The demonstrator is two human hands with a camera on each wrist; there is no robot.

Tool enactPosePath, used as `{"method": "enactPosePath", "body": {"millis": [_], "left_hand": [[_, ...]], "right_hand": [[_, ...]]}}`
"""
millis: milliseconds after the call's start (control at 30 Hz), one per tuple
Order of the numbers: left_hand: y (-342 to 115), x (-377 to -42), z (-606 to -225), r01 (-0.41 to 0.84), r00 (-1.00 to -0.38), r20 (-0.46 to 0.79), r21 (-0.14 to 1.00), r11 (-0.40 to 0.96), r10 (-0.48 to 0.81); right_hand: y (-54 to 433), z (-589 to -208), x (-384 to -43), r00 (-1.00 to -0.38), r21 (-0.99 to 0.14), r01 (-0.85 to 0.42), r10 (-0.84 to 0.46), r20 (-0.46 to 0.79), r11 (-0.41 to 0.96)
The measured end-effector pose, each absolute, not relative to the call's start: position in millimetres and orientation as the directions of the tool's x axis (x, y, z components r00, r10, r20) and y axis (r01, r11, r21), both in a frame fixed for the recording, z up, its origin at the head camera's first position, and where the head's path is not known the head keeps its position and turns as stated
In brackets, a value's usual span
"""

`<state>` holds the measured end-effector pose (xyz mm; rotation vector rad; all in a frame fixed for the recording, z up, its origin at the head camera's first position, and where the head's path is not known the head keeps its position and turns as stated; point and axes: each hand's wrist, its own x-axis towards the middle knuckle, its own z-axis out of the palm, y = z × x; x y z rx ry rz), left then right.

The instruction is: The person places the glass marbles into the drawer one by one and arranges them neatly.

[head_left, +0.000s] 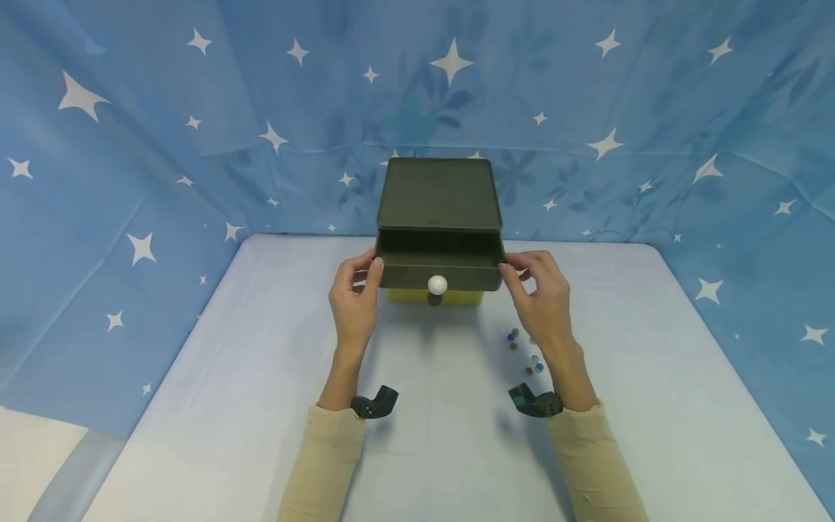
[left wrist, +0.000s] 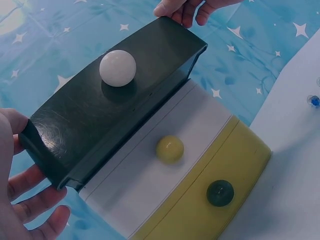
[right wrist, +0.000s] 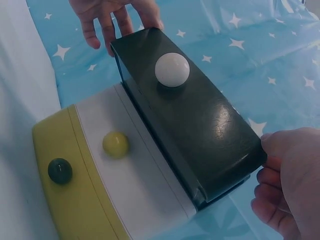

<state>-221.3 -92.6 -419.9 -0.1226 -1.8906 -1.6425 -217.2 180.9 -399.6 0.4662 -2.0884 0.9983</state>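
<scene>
Counted: one small cabinet (head_left: pixel 440 192) with three drawers, standing near the far edge of the table, roughly midway along it. Top drawer (head_left: pixel 404 277), dark green, is pulled out, its interior showing from above; middle drawer (left wrist: pixel 130 185), white, and bottom drawer (left wrist: pixel 185 215), yellow, are both closed. Three round knobs, one per drawer: white knob (head_left: pixel 438 285) on the dark green front, yellow knob (left wrist: pixel 170 149) on the white, dark green knob (left wrist: pixel 220 193) on the yellow. Two hands, both engaged: left hand (head_left: pixel 354 301) grips the left end of the top drawer, right hand (head_left: pixel 544 301) grips the right end, each with its thumb on the front face. Small beads (head_left: pixel 511 338): about seven visible, blue, brownish and clear, loosely scattered on the table beside the right wrist; exact count uncertain, since the arm may cover some. Two black wrist devices (head_left: pixel 375 403), one per wrist; two tan sleeves (head_left: pixel 326 442). Surface: white table (head_left: pixel 261 341), smooth, far corners rounded, soft shadows under the arms and in front of the cabinet. Room: blue cloth (head_left: pixel 313 94) hangs behind and along both sides, printed with many white four-pointed stars and darker leaf shapes, fold lines visible. A pale patch shows at lower left, beyond the cloth; its material cannot be told.
</scene>
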Motion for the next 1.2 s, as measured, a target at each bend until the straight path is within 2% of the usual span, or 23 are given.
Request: {"method": "enactPosePath", "body": {"millis": [333,600,967,1200], "left_hand": [[-92.2,-219.8,-419.9,0.471,-0.795,0.519,0.854,0.22,-0.314],[-92.2,-220.6,-419.6,0.458,-0.806,0.501,0.865,0.205,-0.315],[-90.8,-223.0,-418.5,0.416,-0.829,0.458,0.888,0.196,-0.319],[-92.7,-221.8,-419.1,0.45,-0.808,0.493,0.87,0.202,-0.322]], "right_hand": [[182.7,-399.0,-215.4,-0.652,-0.509,-0.598,-0.007,0.758,0.619],[186.3,-398.4,-217.7,-0.619,-0.474,-0.63,-0.029,0.785,0.615],[194.2,-396.3,-215.4,-0.656,-0.486,-0.587,-0.03,0.754,0.647],[201.8,-395.3,-216.0,-0.675,-0.501,-0.564,-0.018,0.737,0.656]]}}
